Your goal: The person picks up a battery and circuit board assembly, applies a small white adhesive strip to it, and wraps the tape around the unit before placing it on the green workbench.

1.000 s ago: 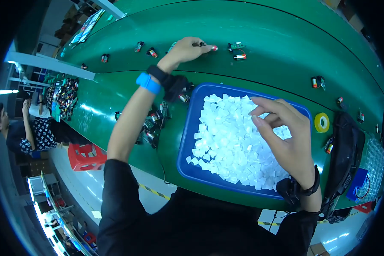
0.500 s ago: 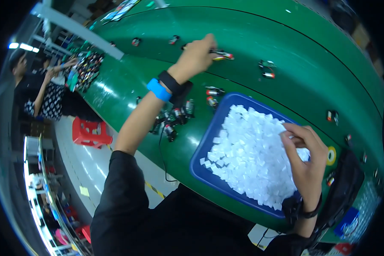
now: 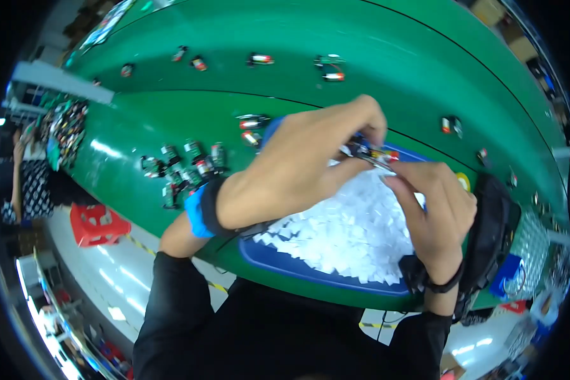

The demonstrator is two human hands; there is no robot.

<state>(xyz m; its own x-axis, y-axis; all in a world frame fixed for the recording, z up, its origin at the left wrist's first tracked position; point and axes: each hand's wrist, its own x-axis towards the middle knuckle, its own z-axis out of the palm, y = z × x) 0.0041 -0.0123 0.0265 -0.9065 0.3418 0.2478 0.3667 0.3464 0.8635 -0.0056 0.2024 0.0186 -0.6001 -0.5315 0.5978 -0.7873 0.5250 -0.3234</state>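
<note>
Over the tray, my left hand (image 3: 310, 155) is closed on a small circuit board with a red and yellow cylindrical part (image 3: 391, 156), which looks like a battery. Its far end sticks out past my fingers and the rest is hidden under my hand. At that end, my right hand (image 3: 438, 206) holds thumb and forefinger in a pinch, close against the board; what lies between these fingertips is too small to make out. Below both hands, the blue tray (image 3: 297, 271) is heaped with small white square pieces (image 3: 342, 244).
Several circuit boards with batteries (image 3: 193, 164) are grouped left of the tray. More battery units (image 3: 260, 59) lie spaced along the far green surface (image 3: 399, 57). A black bag (image 3: 491, 221) and a tape roll (image 3: 463, 181) are at right. A co-worker (image 3: 28, 171) stands far left, near a red stool (image 3: 95, 223).
My left hand has come from the far surface to above the tray, bringing the circuit board. My right hand has lifted off the white pieces and now meets the left. The view has shifted rightward.
</note>
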